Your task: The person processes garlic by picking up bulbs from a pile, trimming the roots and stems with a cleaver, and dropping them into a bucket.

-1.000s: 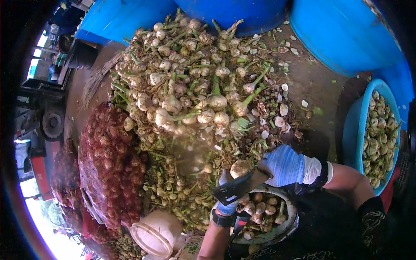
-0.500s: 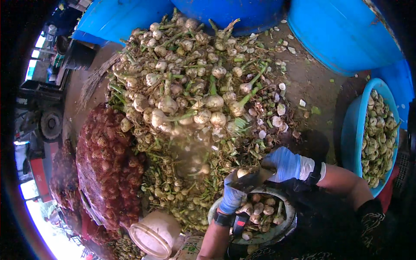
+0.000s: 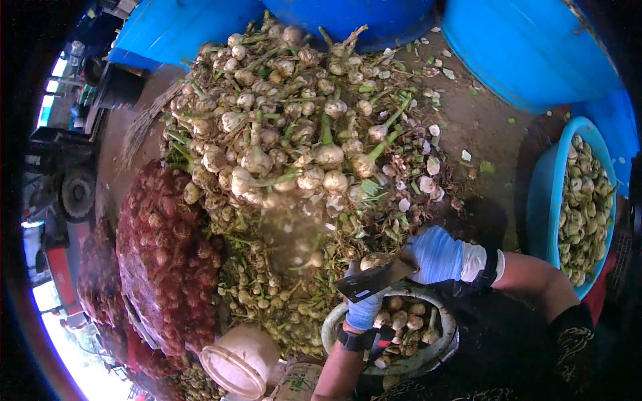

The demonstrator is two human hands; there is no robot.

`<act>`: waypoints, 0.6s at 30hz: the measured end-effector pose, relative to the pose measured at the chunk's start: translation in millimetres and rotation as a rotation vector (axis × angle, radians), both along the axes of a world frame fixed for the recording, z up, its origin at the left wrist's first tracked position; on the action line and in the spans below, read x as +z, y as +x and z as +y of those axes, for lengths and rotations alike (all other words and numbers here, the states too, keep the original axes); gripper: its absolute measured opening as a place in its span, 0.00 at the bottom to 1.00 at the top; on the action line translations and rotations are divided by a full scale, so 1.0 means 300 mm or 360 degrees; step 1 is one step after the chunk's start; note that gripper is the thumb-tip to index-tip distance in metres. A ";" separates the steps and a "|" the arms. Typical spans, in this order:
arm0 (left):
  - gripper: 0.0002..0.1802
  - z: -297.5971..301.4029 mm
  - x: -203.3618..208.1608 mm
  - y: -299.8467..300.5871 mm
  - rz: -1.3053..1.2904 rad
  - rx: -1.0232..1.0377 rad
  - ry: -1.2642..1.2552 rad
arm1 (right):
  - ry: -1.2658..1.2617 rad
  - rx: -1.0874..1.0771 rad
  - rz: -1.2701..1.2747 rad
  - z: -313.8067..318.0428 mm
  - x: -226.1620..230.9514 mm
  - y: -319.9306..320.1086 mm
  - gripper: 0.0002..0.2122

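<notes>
A broad dark knife (image 3: 366, 281) is gripped in my right hand (image 3: 435, 255), which wears a blue glove. Its blade slants across in front of my left hand (image 3: 365, 307), also blue-gloved, covering most of the fingers. Just beyond the blade a pale garlic bulb (image 3: 374, 260) shows at my left fingertips. Both hands are over the far rim of a round basin (image 3: 446, 341), where trimmed garlic bulbs (image 3: 398, 321) lie. Ahead rises a large heap of garlic (image 3: 294, 127) with stems and roots on.
Red mesh sacks of garlic (image 3: 167, 247) stand at left, beside a tipped whitish bucket (image 3: 244, 354). A light-blue tub (image 3: 545, 200) full of trimmed pieces is at right. Big blue barrels (image 3: 528, 53) line the back. Peelings and cut stems litter the ground.
The knife blade has swung so that its flat now shows, crossing in front of my left hand. My left hand has shifted slightly right and turned. The heap looks unchanged.
</notes>
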State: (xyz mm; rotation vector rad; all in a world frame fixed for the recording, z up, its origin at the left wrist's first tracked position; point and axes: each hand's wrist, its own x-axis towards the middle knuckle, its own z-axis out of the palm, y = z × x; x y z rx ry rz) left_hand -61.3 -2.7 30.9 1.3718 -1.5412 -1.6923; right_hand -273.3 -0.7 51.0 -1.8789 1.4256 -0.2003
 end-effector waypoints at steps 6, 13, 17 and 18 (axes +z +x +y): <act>0.18 0.007 -0.018 0.005 0.0197 -0.0006 0.0135 | 0.0212 0.0088 -0.0031 0.001 -0.004 -0.014 0.14; 0.33 0.068 0.003 0.103 0.0819 0.0083 0.0529 | 0.0383 0.0051 0.0460 0.030 -0.197 -0.135 0.14; 0.35 -0.077 0.099 0.023 0.0648 -0.0023 0.0528 | 0.0096 -0.0400 0.0026 0.042 -0.149 -0.154 0.10; 0.30 -0.073 0.073 0.014 0.0786 0.0244 0.0622 | 0.0004 -0.0513 -0.0111 0.040 -0.113 -0.121 0.09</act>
